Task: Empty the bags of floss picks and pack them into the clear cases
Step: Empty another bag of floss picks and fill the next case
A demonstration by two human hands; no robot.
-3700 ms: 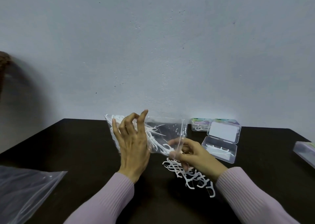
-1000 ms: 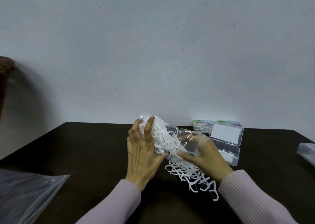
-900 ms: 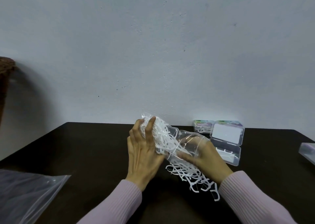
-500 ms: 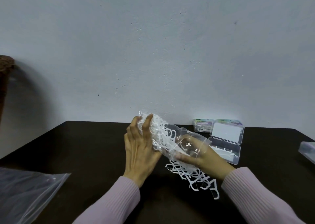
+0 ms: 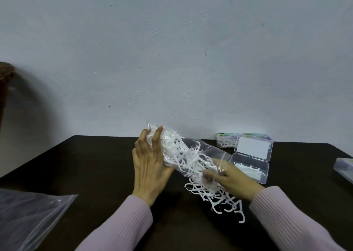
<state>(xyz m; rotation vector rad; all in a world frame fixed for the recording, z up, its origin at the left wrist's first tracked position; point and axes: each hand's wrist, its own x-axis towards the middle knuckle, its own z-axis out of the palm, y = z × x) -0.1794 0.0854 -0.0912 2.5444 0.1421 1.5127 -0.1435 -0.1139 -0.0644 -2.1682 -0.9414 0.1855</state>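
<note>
a crumpled clear zip bag (image 5: 28, 218) lies at the near left edge of the dark brown tabletop (image 5: 91, 174), partly cut off by the frame. bare dark surface runs between it and the lilac ribbed sleeves (image 5: 122, 224), and more bare surface lies left of the hands back to the far edge. a loose heap of white plastic floss picks (image 5: 215, 195) rests on the tabletop just under and in front of the right hand (image 5: 229, 178). the right hand pinches the lower open end of a clear plastic bag of floss picks (image 5: 187, 155), thumb on top of the film. the left hand (image 5: 150, 166) grips the bag's raised closed end, fingers curled round it, so the bag slants down toward the heap. just right of the right hand an open clear hinged case (image 5: 252, 161) holds a few picks, its lid tipped back. behind it a shut clear case with a coloured label (image 5: 225, 139) sits near the pale grey wall (image 5: 172, 59). another clear box (image 5: 343, 168) pokes in at the right edge.
</note>
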